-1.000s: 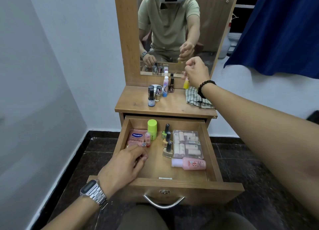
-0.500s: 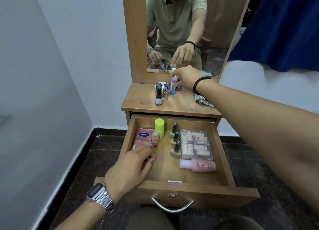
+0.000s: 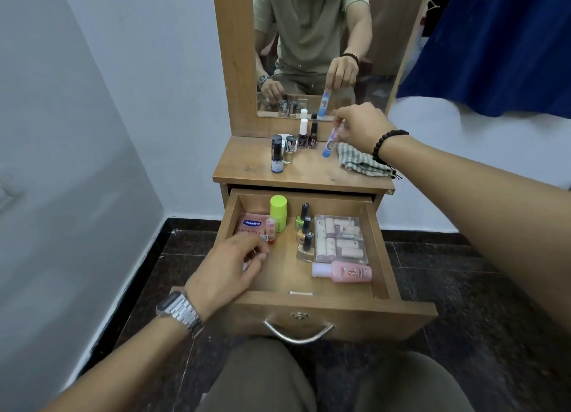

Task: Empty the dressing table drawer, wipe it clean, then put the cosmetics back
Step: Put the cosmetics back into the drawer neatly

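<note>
Over tabletop (image 3: pixel 256 172) | R grip (image 3: pixel 360 130) pinches blue tube (image 3: pixel 328 144) tilted | L grip (image 3: pixel 228 266) in drawer (image 3: pixel 383 247), curled, contents unclear

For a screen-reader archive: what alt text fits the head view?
A person's right hand pinches a small blue tube above the dressing tabletop, while the left hand reaches into the open drawer, which holds cosmetics.

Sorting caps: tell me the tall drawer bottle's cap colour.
Lime green cap, head view.
</note>
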